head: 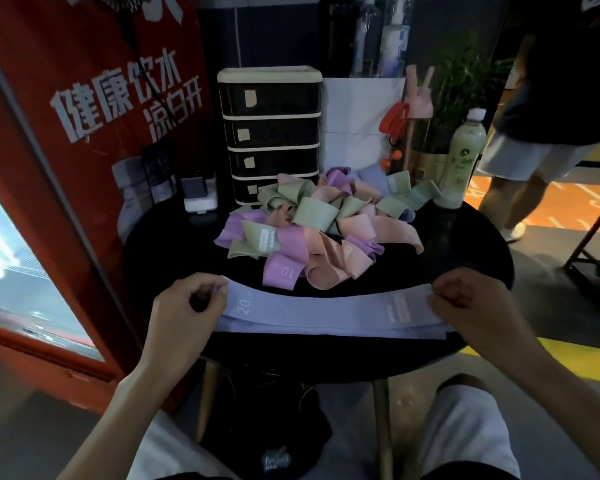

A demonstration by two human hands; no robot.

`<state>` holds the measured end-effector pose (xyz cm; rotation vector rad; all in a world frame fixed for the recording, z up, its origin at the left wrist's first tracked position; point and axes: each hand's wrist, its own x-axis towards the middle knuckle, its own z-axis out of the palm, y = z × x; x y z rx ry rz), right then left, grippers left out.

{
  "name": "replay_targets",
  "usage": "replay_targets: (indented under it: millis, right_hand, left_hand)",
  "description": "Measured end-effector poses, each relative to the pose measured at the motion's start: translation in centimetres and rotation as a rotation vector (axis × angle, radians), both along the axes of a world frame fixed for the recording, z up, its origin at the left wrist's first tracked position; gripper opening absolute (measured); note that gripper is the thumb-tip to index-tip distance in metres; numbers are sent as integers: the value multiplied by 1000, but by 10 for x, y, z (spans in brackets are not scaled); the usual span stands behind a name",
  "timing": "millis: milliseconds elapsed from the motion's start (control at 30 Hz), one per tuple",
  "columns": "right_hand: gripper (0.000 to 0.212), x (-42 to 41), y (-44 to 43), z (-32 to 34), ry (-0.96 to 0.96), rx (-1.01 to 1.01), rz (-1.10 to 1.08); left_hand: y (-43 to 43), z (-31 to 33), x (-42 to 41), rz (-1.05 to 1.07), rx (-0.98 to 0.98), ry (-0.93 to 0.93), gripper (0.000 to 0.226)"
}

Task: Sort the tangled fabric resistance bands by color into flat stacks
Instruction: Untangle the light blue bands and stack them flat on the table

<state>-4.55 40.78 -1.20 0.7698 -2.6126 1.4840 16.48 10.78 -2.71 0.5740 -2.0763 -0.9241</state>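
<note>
Head view looks down on a round black table [471,244] with a smooth, dull top. The left hand [187,301] and right hand [465,301] each have their fingers curled in, pinching opposite ends of a lavender band [326,308]. The band is a long, flat strip of soft woven fabric, pulled straight, with a pale "20" printed near its left end and a block of small print near its right. It lies along the top of a flat lavender stack [326,330], whose layered edges show just beneath it, close to the table's near rim. Behind the stack, near the middle of the table, sits the tangled pile [319,223]: looped and crumpled bands in sage green, peach, pink-purple and a little lavender, one purple loop marked "10". A strip of bare tabletop separates pile from stack, and more bare surface shows to the left and right of the pile. At the far edge stand a dark drawer unit [271,133] with cream trim and a pale green bottle [463,157]. A red cabinet [84,116] stands close along the table's left side.
</note>
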Motion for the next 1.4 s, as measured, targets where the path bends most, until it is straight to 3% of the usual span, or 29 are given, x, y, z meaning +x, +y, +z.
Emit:
replay_targets:
  millis: [167, 400, 700, 733, 833, 1000, 1100, 1233, 1333, 1400]
  right_hand:
    - [27, 3, 3, 1, 65, 53, -7]
    - [15, 6, 4, -1, 123, 119, 22]
    - [17, 2, 7, -7, 282, 230, 72]
    - [19, 1, 6, -8, 311, 243, 96]
    - [24, -1, 3, -14, 330, 317, 154]
    - [21, 4, 0, -17, 292, 360, 166]
    - [20, 2, 1, -17, 284, 360, 189]
    - [11, -2, 0, -12, 245, 422, 242]
    - [17, -12, -4, -3, 226, 390, 282]
    - [5, -21, -12, 6, 204, 320, 278]
  left_hand:
    - [-2, -9, 1, -7, 10, -30, 19]
    - [-1, -12, 2, -24, -32, -52, 24]
    - [0, -8, -3, 14, -271, -132, 9]
    - [4, -4, -6, -15, -324, -123, 4]
    - [22, 8, -22, -213, -356, -125, 26]
    - [45, 2, -48, -492, -386, -287, 34]
    - [46, -3, -52, -519, -411, -315, 33]
    - [45, 6, -56, -519, -457, -360, 11]
    - [46, 16, -67, -506, -476, -354, 16]
    - [46, 27, -84, -495, -492, -296, 17]
